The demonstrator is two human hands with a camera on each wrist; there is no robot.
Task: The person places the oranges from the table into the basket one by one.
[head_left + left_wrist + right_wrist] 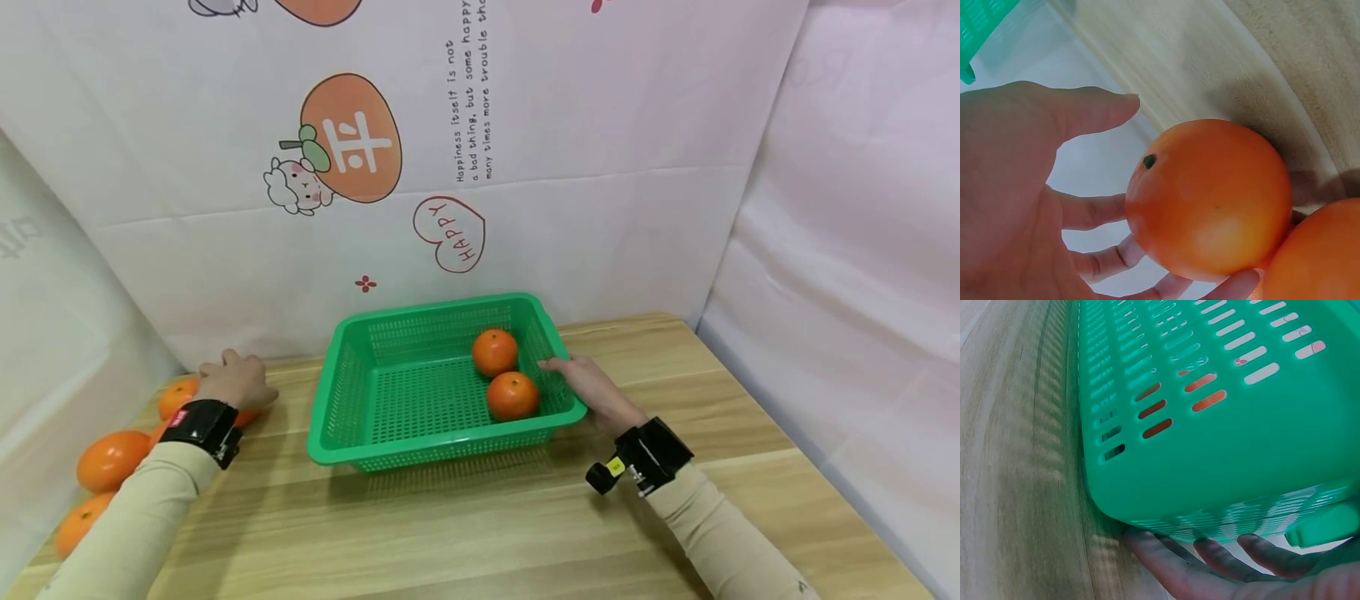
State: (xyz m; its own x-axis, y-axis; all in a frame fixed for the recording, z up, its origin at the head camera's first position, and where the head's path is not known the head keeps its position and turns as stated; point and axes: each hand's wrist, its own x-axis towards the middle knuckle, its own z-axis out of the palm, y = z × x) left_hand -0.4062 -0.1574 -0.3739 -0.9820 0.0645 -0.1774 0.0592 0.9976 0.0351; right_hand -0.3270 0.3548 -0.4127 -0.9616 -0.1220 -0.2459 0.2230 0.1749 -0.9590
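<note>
My left hand is at an orange at the table's left. Its fingers lie along the fruit's side, while the thumb stands apart from the peel with a gap between. A second orange sits right beside that one. On the right, my right hand grips the end of a green plastic basket, thumb over the rim and fingers against the outer wall. Inside the basket, toward its right end, are two oranges, a rear one and a front one.
More oranges lie along the table's left edge, among them one beside my left forearm and one partly behind the sleeve. A printed white cloth hangs behind the wooden table, with white cloth on both sides.
</note>
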